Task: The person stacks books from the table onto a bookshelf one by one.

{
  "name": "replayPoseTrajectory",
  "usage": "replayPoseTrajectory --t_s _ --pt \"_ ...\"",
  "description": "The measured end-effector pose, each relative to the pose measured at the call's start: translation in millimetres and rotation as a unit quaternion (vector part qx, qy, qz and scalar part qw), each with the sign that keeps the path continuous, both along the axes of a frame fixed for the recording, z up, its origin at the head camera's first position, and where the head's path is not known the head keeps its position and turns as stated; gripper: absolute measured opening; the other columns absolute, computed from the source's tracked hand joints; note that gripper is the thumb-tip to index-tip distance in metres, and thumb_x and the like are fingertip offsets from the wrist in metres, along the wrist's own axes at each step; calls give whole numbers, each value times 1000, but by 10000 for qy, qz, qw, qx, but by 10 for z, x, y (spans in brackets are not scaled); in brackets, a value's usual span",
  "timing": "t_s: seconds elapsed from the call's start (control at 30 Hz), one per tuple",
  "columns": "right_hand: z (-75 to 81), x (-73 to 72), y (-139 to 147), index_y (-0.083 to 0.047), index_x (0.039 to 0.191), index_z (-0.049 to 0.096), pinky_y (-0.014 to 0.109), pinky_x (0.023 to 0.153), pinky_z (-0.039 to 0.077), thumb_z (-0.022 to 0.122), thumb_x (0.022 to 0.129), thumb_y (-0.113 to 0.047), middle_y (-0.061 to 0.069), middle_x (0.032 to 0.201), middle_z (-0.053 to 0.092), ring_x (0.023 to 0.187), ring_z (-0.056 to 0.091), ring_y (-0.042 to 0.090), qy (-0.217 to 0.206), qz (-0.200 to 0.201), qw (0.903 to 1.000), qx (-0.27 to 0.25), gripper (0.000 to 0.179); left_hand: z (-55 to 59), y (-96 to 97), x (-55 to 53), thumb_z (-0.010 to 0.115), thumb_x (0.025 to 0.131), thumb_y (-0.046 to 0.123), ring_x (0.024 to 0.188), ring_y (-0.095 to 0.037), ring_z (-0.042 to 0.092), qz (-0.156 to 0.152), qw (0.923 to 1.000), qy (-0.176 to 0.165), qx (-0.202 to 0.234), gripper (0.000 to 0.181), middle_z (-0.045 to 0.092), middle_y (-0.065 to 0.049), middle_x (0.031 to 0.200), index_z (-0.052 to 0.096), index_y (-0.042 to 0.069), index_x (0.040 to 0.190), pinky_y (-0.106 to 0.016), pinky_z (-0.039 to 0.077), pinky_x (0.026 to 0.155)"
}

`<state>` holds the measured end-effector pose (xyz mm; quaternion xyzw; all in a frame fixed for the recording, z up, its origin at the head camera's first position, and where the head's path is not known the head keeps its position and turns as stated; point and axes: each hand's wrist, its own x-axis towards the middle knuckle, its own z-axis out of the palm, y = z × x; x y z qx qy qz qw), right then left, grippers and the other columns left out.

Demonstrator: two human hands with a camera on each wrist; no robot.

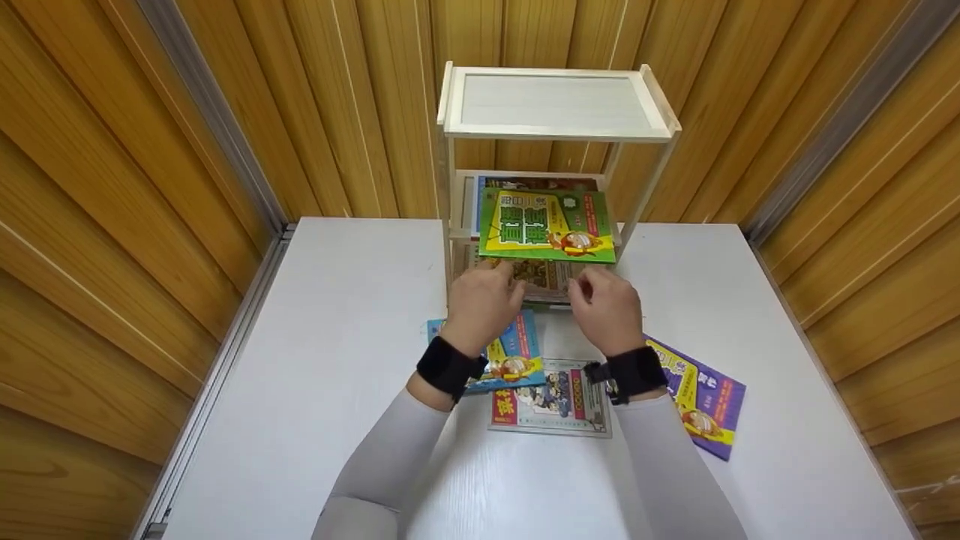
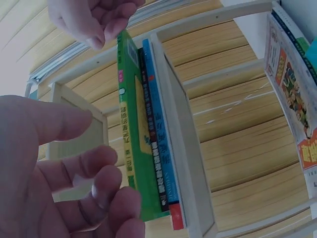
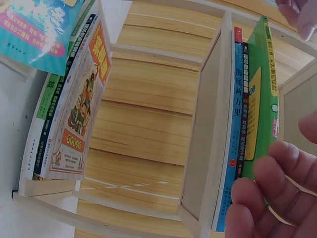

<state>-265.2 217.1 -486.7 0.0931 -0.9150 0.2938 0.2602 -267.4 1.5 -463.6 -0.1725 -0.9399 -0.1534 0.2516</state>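
A green book (image 1: pixel 547 225) lies on top of a stack on the middle shelf of a small white rack (image 1: pixel 555 101). Beneath it are a dark-spined book (image 3: pixel 244 104) and a blue book (image 3: pixel 235 114). My left hand (image 1: pixel 484 307) hovers before the stack's left front, fingers loosely bent with nothing between them; the left wrist view shows a gap between thumb and fingers. My right hand (image 1: pixel 609 307) is at the right front, its fingers loosely curled and overlapping the green book's end in the right wrist view. Whether they touch it cannot be told.
More books lie on the bottom shelf, topped by one with a comic cover (image 3: pixel 79 119). On the white table (image 1: pixel 337 337) are a light blue book (image 1: pixel 529 341), a comic-covered book (image 1: pixel 555 416) and a purple book (image 1: pixel 712 397). Wood-patterned walls (image 1: pixel 375 97) stand around.
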Motion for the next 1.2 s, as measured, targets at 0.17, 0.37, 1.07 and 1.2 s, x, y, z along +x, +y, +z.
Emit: replayPoseTrajectory --t_s 0.17,0.37,1.07,1.2 --pt "20 -88 11 -3 90 71 40 70 45 67 102 -22 13 83 68 75 61 30 -197 -164 9997 -28 23 -53 53 -117 68 103 42 72 -27 71 -15 9990 -394 -191 36 75 -9 86 77 8 109 -39 61 61" --pt "53 -247 24 -1 98 69 44 74 47 64 103 -23 15 87 67 80 61 32 -444 -267 9986 -86 23 -62 88 -270 63 106 44 70 -25 70 61 9965 -799 -225 40 73 -10 87 74 6 113 -39 61 61" --pt "54 -528 -22 6 122 59 58 76 56 65 99 -20 26 99 68 87 70 46 -784 -294 9957 392 36 21 142 -671 64 105 39 71 -24 72 246 9891 -1446 -117 61 75 -11 94 54 0 150 -41 61 63" --pt "32 -550 -19 6 121 59 56 72 55 63 99 -20 25 95 68 82 70 44 -823 -329 9955 322 34 16 146 -687 63 105 38 72 -25 73 229 9884 -1496 -101 62 76 -13 95 53 -1 151 -42 61 64"
